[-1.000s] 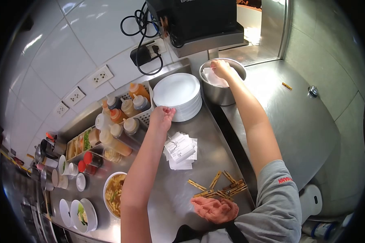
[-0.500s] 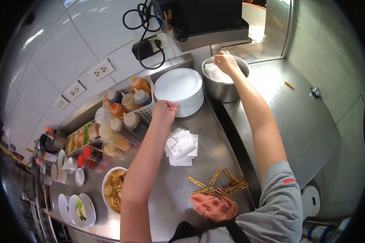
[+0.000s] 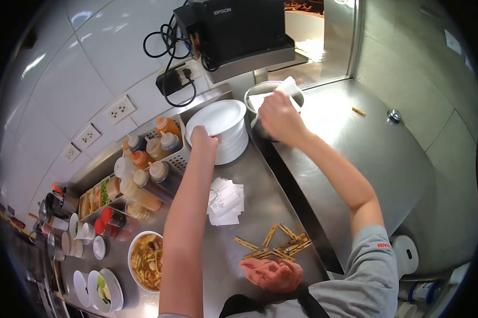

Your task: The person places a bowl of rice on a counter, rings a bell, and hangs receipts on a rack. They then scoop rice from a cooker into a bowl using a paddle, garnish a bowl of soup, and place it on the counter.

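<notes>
My left hand (image 3: 203,139) is closed on the near-left rim of the top white plate (image 3: 221,117), which looks slightly raised and tilted on the plate stack (image 3: 233,148). At the steel pot (image 3: 251,91), my right hand (image 3: 282,119) pinches a white paper napkin (image 3: 289,86) just above the rim. More white paper lies inside the pot, partly hidden by that hand. Loose printed receipts (image 3: 226,202) lie on the steel counter in front of the plates.
Squeeze bottles (image 3: 167,175) crowd a white basket left of the plates. A noodle bowl (image 3: 146,259) stands beside my left forearm. Clothespins (image 3: 281,248) and a pink cloth (image 3: 273,273) lie near my body. A black printer (image 3: 244,32) hangs above; a bell (image 3: 394,115) sits at right.
My right hand has drawn back from inside the pot with the napkin. My left hand has closed on the top plate and tilted it. The whole view has shifted slightly.
</notes>
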Action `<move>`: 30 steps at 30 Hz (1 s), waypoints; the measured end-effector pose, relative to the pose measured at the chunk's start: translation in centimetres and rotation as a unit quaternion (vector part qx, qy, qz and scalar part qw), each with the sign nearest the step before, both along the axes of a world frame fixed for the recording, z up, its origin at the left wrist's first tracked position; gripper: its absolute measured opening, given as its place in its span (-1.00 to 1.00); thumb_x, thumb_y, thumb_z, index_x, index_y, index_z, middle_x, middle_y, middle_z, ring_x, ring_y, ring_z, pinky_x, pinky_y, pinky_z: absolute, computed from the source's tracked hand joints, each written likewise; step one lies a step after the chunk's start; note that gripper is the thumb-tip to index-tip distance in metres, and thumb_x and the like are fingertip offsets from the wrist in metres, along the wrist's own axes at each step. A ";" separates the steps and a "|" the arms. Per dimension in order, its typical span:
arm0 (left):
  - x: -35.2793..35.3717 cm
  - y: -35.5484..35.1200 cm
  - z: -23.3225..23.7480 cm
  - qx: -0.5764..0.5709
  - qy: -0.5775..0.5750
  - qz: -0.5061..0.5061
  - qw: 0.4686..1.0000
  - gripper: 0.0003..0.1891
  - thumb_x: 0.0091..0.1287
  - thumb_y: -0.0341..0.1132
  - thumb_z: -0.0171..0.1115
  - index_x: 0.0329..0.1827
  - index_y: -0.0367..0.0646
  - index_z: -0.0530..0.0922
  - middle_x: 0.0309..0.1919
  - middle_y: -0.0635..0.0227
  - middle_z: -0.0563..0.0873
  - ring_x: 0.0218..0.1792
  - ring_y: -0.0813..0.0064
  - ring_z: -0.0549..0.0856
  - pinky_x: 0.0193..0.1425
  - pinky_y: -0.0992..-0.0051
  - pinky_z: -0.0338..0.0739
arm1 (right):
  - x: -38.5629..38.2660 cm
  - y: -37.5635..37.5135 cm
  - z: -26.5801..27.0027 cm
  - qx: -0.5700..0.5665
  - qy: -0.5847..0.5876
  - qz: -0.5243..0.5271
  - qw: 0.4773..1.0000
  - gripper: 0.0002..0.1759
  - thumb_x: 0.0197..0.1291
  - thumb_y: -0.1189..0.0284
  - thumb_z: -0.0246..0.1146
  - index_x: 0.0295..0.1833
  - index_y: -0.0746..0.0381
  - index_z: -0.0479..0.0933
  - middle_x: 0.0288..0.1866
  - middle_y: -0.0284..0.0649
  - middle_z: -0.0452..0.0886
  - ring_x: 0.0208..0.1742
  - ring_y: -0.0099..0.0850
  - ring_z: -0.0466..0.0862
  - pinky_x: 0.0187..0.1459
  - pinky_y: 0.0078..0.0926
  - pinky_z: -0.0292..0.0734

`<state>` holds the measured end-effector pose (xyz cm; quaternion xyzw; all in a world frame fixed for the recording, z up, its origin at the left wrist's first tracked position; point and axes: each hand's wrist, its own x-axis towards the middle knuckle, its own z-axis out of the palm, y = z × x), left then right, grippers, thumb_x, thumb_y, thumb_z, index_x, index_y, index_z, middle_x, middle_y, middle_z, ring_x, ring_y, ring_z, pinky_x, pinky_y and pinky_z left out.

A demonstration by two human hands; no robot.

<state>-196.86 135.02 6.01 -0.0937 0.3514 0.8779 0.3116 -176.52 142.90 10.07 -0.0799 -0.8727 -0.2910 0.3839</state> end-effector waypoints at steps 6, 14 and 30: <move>1.0 0.1 0.2 -0.156 0.035 -0.033 0.987 -0.62 0.18 -0.50 -0.19 0.11 -0.19 0.22 -0.01 0.14 0.41 -0.18 0.17 0.56 -0.18 0.24 0.56 | 10.4 -11.6 3.5 -0.231 -0.228 0.200 0.924 -0.82 -0.09 0.48 0.04 -0.29 0.27 0.37 -0.37 -0.22 0.43 -0.24 -0.32 0.48 -0.11 -0.42 0.34; 10.4 -14.4 2.3 -0.140 0.207 -0.145 0.957 -0.75 0.22 -0.47 -0.16 -0.03 -0.23 0.28 -0.12 0.21 0.47 -0.20 0.33 0.55 -0.19 0.35 0.54 | 14.5 -19.1 5.6 -0.370 -0.246 0.315 0.839 -0.90 0.02 0.51 0.08 -0.30 0.26 0.37 -0.37 -0.21 0.47 -0.33 -0.26 0.51 -0.34 -0.38 0.42; 19.5 -46.1 -10.3 -0.223 0.096 -0.189 0.951 -0.64 0.31 -0.32 -0.13 0.13 -0.26 0.21 -0.02 0.18 0.44 0.01 0.43 0.41 0.09 0.47 0.28 | 5.9 -34.2 -7.9 -0.613 -0.284 0.302 0.673 -0.88 0.11 0.43 0.03 -0.30 0.27 0.35 -0.43 -0.13 0.47 -0.40 -0.20 0.49 -0.33 -0.40 0.36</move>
